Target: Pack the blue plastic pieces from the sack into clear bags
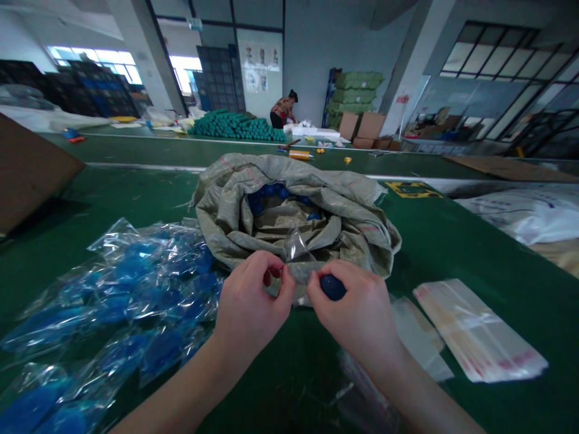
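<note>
My left hand pinches one edge of a clear plastic bag between thumb and forefinger. Opposite it, my right hand has its thumb and forefinger closed at the bag's other side, with a dark blue round piece tucked in the fingers. Just beyond both hands sits a woven sack with its rim rolled down and blue round pieces inside. To the left lies a heap of blue pieces in clear bags. Flat clear bags lie stacked to the right.
The green table carries loose clear film near my right forearm. A cardboard box stands at the left edge. Behind, another table holds green rolls and an orange cylinder. A person bends over it farther back.
</note>
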Demonstrator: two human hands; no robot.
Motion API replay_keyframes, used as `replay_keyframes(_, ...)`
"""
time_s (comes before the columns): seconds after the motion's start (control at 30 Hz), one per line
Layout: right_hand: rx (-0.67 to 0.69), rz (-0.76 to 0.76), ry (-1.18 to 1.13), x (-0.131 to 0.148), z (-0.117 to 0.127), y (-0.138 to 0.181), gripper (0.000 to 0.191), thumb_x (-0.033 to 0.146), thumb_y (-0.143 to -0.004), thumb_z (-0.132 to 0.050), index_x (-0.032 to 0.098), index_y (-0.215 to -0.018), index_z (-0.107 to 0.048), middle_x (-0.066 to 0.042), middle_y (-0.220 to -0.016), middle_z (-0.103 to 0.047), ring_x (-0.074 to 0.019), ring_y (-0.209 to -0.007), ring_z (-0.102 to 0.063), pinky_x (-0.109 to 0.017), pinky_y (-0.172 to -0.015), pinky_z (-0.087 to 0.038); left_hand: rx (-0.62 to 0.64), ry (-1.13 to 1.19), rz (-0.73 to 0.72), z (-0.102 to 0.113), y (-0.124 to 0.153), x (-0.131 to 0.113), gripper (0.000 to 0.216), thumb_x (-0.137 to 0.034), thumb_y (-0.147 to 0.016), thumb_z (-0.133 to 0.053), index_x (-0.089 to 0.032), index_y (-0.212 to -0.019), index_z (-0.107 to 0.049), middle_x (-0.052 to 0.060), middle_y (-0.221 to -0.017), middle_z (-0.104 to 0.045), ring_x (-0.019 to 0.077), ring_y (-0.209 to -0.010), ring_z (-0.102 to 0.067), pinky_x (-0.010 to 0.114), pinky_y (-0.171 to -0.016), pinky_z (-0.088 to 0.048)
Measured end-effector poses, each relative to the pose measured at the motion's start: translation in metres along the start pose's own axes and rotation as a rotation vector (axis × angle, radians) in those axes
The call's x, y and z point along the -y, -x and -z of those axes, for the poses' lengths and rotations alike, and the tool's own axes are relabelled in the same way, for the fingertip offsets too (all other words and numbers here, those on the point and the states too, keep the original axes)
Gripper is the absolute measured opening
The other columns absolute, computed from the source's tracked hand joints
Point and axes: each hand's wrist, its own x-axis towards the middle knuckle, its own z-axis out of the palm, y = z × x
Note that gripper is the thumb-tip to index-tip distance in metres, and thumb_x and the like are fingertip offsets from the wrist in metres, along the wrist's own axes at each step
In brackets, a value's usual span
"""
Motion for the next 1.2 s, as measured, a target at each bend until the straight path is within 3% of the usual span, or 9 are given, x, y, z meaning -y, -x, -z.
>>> replay_keyframes(0.2, -0.044, 0.015, -0.084, 0.009, 0.022, 0.002, 0.017, 0.022, -0.082, -0.058, 0.022, -0.065, -0.056, 0.000, -0.061, -0.062, -0.0144, -0.055, -0.057, -0.027, -0.053, -0.042, -0.014, 0.069, -0.019, 0.019, 0.001, -0.013, 0.007, -0.022, -0.083, -0.057, -0.021, -0.077, -0.056, -0.001, -0.066, -0.059, 0.0129, -0.057, -0.055, 0.026, -0.052, -0.046)
replay_keyframes(0.97, -0.037, 0.063, -0.101, 0.018, 0.037, 0.010, 0.018, 0.023, -0.081, -0.058, 0.024, -0.063, -0.055, -0.001, -0.057, -0.059, -0.0157, -0.052, -0.056, -0.028, -0.047, -0.040, -0.028, 0.072, -0.006, 0.040, 0.010, -0.026, 0.006, -0.027, -0.081, -0.057, -0.027, -0.075, -0.058, -0.001, -0.062, -0.058, 0.0149, -0.052, -0.053, 0.029, -0.046, -0.044)
replay_keyframes(1.1, 0.037, -0.007, -0.101, 0.012, 0.027, 0.005, 0.016, 0.024, -0.080, -0.059, 0.022, -0.064, -0.060, -0.002, -0.061, -0.063, -0.0151, -0.055, -0.057, -0.027, -0.052, -0.040, 0.032, 0.009, 0.036, 0.033, 0.005, -0.019, 0.010, -0.028, -0.080, -0.056, -0.024, -0.071, -0.054, -0.001, -0.059, -0.056, 0.0142, -0.050, -0.051, 0.027, -0.046, -0.041)
replay_keyframes(1.2, 0.215, -0.124, -0.134, -0.001, 0.010, -0.004, 0.018, 0.027, -0.077, -0.061, 0.020, -0.061, -0.063, -0.001, -0.060, -0.064, -0.0138, -0.055, -0.056, -0.026, -0.054, -0.038, 0.175, -0.107, 0.119, 0.017, -0.001, -0.006, 0.012, -0.029, -0.077, -0.057, -0.023, -0.069, -0.052, -0.001, -0.059, -0.057, 0.0154, -0.050, -0.052, 0.027, -0.046, -0.037)
